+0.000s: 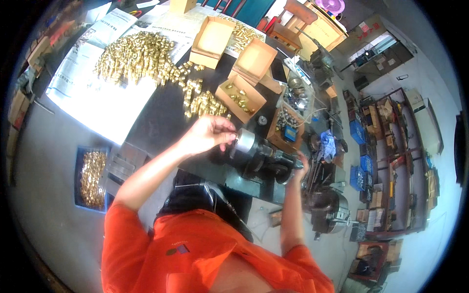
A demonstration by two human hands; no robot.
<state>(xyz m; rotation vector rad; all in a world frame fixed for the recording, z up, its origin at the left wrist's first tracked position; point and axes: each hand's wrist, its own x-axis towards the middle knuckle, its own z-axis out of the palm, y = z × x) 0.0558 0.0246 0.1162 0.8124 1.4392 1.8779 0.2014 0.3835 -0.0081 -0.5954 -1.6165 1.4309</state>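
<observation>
A small dark bench machine (266, 158) stands at the table's near edge, with a bright metal chuck (246, 141) at its left end. My left hand (210, 135) is at the chuck's face, thumb and fingers pinched together. Whatever lies between those fingertips is too small to make out. At the machine's other end, my right hand (302, 166) is curled around the end part, its fingers partly hidden. Just beyond my left hand lies a loose pile of brass fittings (207, 103). A shallow cardboard box (241, 112) behind the chuck holds several more brass pieces.
A large heap of brass fittings (134, 57) covers newspaper (110, 110) at the far left. Two more cardboard boxes (213, 39) stand at the back. A blue crate (78, 178) of brass parts sits low on the left. Shelving (398, 161) lines the right wall.
</observation>
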